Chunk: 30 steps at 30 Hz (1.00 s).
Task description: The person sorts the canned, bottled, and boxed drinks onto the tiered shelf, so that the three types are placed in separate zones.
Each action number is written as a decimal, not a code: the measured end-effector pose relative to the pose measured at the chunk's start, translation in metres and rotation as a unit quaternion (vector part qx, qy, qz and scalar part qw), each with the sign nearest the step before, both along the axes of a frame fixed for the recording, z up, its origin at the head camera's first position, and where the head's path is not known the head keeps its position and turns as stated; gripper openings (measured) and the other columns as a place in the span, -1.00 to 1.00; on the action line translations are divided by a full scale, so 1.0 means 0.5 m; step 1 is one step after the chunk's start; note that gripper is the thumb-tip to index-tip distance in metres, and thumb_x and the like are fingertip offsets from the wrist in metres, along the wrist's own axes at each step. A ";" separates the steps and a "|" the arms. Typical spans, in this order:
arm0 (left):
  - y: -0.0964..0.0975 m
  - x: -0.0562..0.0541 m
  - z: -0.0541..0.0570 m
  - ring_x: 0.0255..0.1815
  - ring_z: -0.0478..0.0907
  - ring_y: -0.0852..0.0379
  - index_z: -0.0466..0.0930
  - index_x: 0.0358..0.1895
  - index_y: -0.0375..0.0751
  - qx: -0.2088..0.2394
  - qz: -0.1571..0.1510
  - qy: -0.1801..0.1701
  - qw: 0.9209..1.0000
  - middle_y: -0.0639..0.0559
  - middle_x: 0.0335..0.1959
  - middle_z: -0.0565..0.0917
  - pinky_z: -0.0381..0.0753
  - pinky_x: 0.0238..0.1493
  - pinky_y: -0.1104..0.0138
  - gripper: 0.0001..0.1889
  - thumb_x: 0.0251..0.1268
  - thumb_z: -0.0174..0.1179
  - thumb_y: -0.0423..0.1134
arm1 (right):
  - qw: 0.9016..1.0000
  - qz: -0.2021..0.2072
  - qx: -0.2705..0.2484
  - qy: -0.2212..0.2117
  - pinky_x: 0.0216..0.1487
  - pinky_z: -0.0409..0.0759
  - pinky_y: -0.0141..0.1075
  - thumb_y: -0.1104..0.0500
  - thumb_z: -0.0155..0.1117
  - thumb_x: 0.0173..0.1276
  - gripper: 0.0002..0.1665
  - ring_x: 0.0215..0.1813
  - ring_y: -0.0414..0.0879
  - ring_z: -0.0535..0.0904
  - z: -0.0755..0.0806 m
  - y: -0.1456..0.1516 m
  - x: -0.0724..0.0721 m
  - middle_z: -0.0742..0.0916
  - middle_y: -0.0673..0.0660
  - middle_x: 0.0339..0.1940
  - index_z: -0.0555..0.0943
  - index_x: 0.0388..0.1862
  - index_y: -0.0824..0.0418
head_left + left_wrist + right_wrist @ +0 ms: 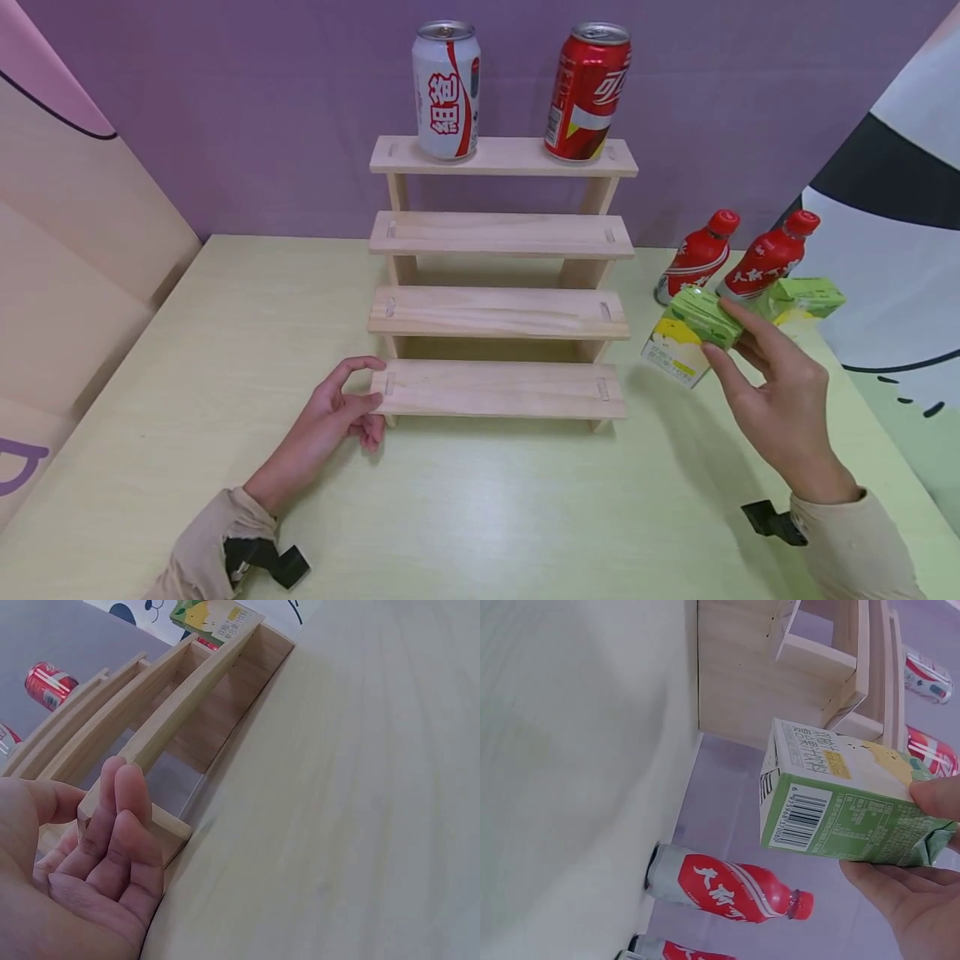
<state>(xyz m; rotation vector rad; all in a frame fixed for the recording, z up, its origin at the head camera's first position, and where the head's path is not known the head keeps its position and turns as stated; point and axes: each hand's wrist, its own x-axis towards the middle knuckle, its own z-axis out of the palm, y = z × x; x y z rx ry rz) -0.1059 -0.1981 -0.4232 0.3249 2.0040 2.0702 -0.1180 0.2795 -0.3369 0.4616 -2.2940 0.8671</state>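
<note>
I've got left hand gripping pale wooden four-tier shelf, right hand pinching green-and-white boxy carton.

Carton: small box, green top and one green side with barcode and fine print; white face with yellow fruit and lettering.
Carton's state: pinched near its top by the right fingers, lifted clear of the counter.
Carton's pose: tilted, lower end towards the rack, top leaning away.
Carton's place: right of the rack, apart from it.
Rack's look: pale bare wood, four stepped boards on side supports.
Rack's state: upright on the counter, lowest board's left end gripped by the left fingers.
</note>
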 end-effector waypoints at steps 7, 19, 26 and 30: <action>0.001 0.001 0.000 -0.57 0.56 0.03 0.21 0.34 -0.11 0.001 0.000 0.001 1.000 -0.13 -0.60 0.64 0.63 -0.45 0.24 -0.58 0.54 0.07 -0.21 | 1.000 0.016 0.011 0.009 0.10 0.42 -0.65 0.63 0.45 0.01 -0.08 0.17 -0.51 0.50 0.020 -0.009 0.012 0.64 0.23 0.24 0.49 0.38 0.16; 0.003 0.000 0.001 -0.57 0.57 0.05 0.19 0.35 -0.13 0.000 -0.004 -0.004 1.000 -0.11 -0.60 0.63 0.62 -0.44 0.25 -0.58 0.55 0.05 -0.23 | 0.999 0.035 0.009 0.037 0.13 0.44 -0.60 0.71 0.44 -0.10 -0.04 0.21 -0.41 0.53 0.047 -0.034 0.021 0.65 0.23 0.22 0.51 0.35 0.24; 0.004 0.000 0.003 -0.58 0.57 0.04 0.19 0.35 -0.11 -0.005 0.003 -0.010 1.000 -0.12 -0.60 0.63 0.62 -0.45 0.25 -0.60 0.56 0.02 -0.25 | 0.997 0.049 0.021 0.049 0.17 0.44 -0.56 0.69 0.45 -0.09 -0.08 0.26 -0.31 0.54 0.066 -0.058 0.012 0.66 0.20 0.22 0.54 0.32 0.24; 0.003 0.000 0.003 -0.58 0.58 0.03 0.18 0.35 -0.10 -0.006 0.002 -0.009 1.000 -0.13 -0.59 0.63 0.62 -0.45 0.24 -0.60 0.56 0.01 -0.24 | 0.997 0.048 0.026 0.059 0.17 0.44 -0.55 0.66 0.45 -0.07 -0.11 0.25 -0.33 0.54 0.072 -0.061 0.009 0.67 0.21 0.20 0.55 0.31 0.25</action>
